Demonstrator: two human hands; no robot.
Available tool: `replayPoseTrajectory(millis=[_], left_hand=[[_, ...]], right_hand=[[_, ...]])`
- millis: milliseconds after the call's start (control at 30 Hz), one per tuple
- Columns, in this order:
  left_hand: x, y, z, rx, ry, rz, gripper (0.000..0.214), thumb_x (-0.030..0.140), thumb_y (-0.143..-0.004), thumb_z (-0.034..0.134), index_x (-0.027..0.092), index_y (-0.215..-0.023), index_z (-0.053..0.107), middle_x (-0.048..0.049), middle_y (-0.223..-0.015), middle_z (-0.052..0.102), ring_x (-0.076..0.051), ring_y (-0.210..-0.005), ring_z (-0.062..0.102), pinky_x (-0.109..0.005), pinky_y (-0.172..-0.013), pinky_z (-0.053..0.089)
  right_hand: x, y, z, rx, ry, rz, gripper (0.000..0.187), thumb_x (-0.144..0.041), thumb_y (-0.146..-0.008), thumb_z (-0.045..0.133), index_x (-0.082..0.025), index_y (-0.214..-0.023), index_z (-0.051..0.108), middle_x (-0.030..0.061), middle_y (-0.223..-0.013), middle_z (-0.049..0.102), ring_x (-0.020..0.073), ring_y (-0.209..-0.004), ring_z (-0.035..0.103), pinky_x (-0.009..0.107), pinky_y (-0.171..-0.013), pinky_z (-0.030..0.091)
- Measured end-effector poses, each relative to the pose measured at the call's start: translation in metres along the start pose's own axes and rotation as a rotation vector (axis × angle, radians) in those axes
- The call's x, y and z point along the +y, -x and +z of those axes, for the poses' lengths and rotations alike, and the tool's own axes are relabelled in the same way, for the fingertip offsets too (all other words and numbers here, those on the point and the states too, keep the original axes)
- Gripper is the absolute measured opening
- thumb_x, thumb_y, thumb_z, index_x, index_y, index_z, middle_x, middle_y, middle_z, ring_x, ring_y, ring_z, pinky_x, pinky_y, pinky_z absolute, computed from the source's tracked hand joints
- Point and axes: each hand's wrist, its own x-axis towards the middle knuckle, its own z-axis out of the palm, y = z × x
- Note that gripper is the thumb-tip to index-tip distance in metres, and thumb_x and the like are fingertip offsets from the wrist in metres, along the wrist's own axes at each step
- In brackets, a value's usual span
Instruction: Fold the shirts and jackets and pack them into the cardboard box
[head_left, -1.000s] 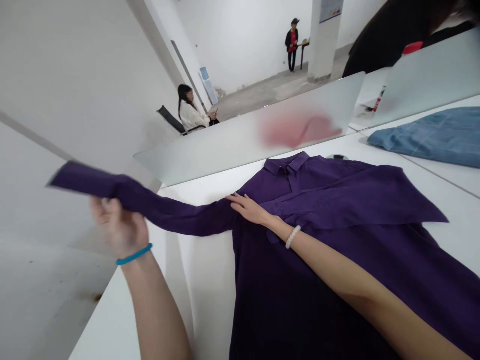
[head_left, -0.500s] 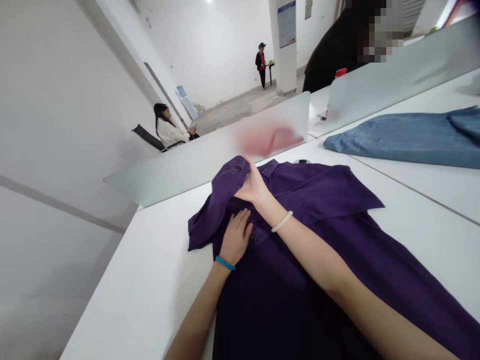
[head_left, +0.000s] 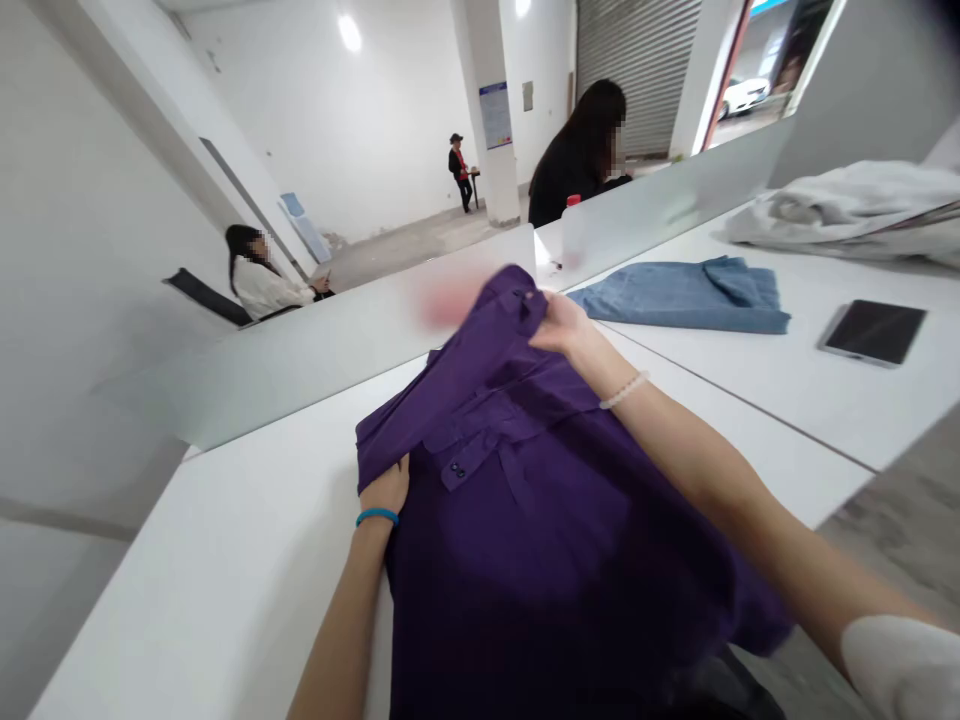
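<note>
A purple button-up shirt [head_left: 540, 500] is raised off the white table [head_left: 225, 560] in front of me, its sleeves folded in. My left hand [head_left: 384, 490], with a blue band on the wrist, grips the shirt's near left edge; its fingers are tucked under the cloth. My right hand [head_left: 561, 325], with a white bead bracelet, pinches the shirt's far upper edge near the collar and holds it up. The lower part of the shirt hangs over the table's front edge.
A folded blue denim garment [head_left: 686, 295] lies behind the shirt, with a dark phone [head_left: 874, 332] and a pile of pale cloth [head_left: 847, 205] to the right. A frosted divider [head_left: 300, 360] runs along the far edge. Other people sit and stand beyond it.
The left sleeve was swung in and folded over the shirt. Both hands then took hold of the shirt's edges and lifted it from the table. The view has turned to the right.
</note>
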Motion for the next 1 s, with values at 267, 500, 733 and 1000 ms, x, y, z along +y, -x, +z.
replayPoseTrajectory(millis=[267, 500, 733, 1000], left_hand=[[0.017, -0.001, -0.010, 0.017, 0.041, 0.104, 0.046, 0.028, -0.089, 0.036, 0.014, -0.130, 0.051, -0.0088, -0.137, 0.051, -0.025, -0.135, 0.036, -0.038, -0.116, 0.021], [0.039, 0.018, -0.056, -0.283, -0.123, 0.151, 0.038, 0.024, -0.091, 0.034, 0.011, -0.113, 0.062, -0.0154, -0.112, 0.066, -0.027, -0.108, 0.060, -0.038, -0.096, 0.042], [0.053, 0.029, -0.077, -0.221, -0.077, 0.238, 0.031, 0.022, -0.090, 0.034, 0.023, -0.086, 0.065, -0.0038, -0.087, 0.071, -0.019, -0.085, 0.064, -0.029, -0.073, 0.044], [0.041, 0.021, -0.020, 0.097, -0.164, 0.215, 0.032, 0.021, -0.089, 0.036, 0.011, -0.106, 0.062, -0.0144, -0.107, 0.065, -0.026, -0.102, 0.058, -0.037, -0.088, 0.045]], right_hand=[[0.032, 0.058, -0.094, 0.358, 0.241, 0.111, 0.028, -0.012, -0.074, 0.031, -0.015, -0.080, 0.058, 0.0111, -0.081, 0.069, 0.0215, -0.086, 0.066, 0.048, -0.090, 0.047], [0.014, 0.059, -0.087, 0.532, 0.222, 0.019, 0.019, -0.012, -0.071, 0.038, -0.018, -0.076, 0.055, 0.0068, -0.074, 0.066, 0.0221, -0.081, 0.064, 0.047, -0.086, 0.050], [-0.014, 0.098, -0.100, 0.814, 0.428, -0.284, 0.032, -0.011, -0.068, 0.047, -0.021, -0.095, 0.061, 0.0028, -0.092, 0.066, 0.0173, -0.096, 0.061, 0.041, -0.099, 0.042], [0.036, 0.089, -0.082, 0.004, 2.008, -0.381, 0.043, -0.027, -0.090, 0.039, -0.017, -0.127, 0.058, 0.0105, -0.135, 0.053, 0.0261, -0.130, 0.043, 0.049, -0.111, 0.024]])
